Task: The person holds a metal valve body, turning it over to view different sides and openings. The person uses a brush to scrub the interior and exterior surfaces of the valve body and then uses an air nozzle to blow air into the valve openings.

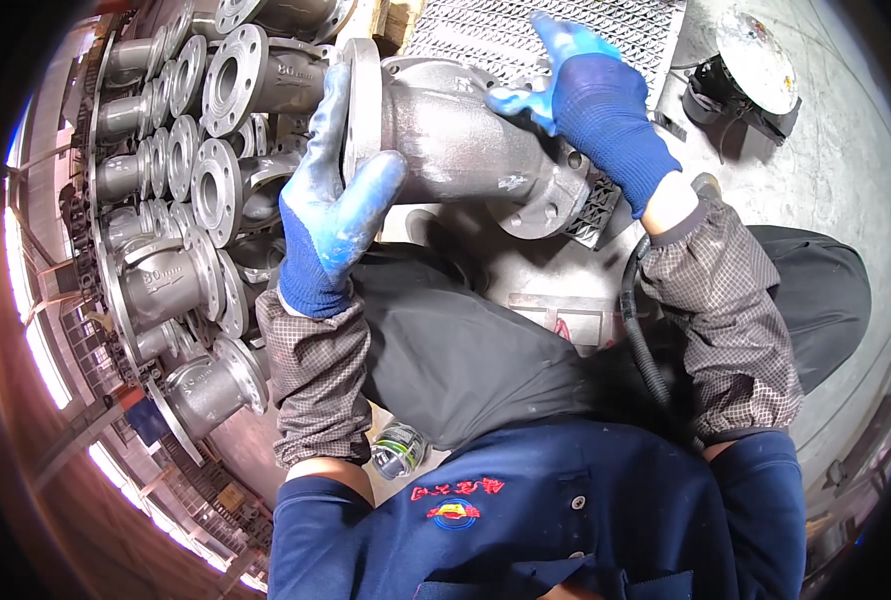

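Observation:
A grey cast-metal flanged valve body (446, 135) lies tilted in front of me, partly over a grate-topped stand. My left hand (341, 195), in a blue coated glove, holds its round left flange. The fingers run straight up along the flange's outer side, and the thumb stands out toward the body. Near the right end is my gloved right hand (586, 85), its fingers spread and its thumb reaching over the casting. Whether the right palm touches the metal is hidden. A second flange (541, 210) with bolt holes shows below the right hand.
Similar castings (226, 185) are stacked in rows at my left. The metal grate (586, 30) lies behind the valve body. At the far right stands a black container with a pale round top (756, 65). A dark ribbed hose (636, 320) passes my lap; a clear bottle (399, 450) is near my left elbow.

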Demonstrator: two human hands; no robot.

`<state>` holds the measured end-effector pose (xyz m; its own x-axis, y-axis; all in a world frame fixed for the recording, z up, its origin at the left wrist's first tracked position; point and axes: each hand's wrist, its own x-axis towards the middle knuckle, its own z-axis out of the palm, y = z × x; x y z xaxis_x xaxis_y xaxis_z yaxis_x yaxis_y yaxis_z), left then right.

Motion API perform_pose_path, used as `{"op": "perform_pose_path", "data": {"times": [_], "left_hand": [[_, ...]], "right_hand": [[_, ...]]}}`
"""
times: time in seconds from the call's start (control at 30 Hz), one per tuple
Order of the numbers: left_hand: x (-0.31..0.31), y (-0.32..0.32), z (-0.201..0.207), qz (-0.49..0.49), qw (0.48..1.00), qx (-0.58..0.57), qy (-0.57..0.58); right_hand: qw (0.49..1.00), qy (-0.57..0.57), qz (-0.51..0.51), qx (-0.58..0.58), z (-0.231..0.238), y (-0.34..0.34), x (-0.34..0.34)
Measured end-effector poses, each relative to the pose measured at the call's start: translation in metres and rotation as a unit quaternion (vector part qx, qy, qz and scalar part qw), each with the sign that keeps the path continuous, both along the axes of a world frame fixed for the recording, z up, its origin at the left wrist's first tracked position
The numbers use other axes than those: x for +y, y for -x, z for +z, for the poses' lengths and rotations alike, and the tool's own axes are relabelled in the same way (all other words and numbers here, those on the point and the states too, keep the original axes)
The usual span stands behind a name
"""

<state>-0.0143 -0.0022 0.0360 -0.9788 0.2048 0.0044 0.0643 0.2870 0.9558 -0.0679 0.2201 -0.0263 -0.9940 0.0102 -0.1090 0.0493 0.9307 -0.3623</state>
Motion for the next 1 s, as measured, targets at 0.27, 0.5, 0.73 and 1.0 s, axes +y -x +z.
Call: {"op": "perform_pose_path", "data": {"times": [0.27,0.5,0.73,1.0], "left_hand": [[-0.003,0.0,-0.002,0.002,0.999,-0.02,-0.038],[-0.006,0.0,-0.002,-0.007,0.999,0.014,-0.033],[-0.008,0.001,-0.005,-0.032,0.999,0.028,-0.024],[-0.018,-0.002,-0.009,0.005,1.0,0.006,0.006]], "right_hand": [[0.992,0.119,0.025,0.045,-0.028,0.007,0.011],[0.995,0.088,0.044,-0.004,0.007,0.013,0.002],[0.98,0.193,0.044,0.021,0.003,0.026,0.013],[0.82,0.504,0.112,-0.245,0.022,-0.003,0.015]]}}
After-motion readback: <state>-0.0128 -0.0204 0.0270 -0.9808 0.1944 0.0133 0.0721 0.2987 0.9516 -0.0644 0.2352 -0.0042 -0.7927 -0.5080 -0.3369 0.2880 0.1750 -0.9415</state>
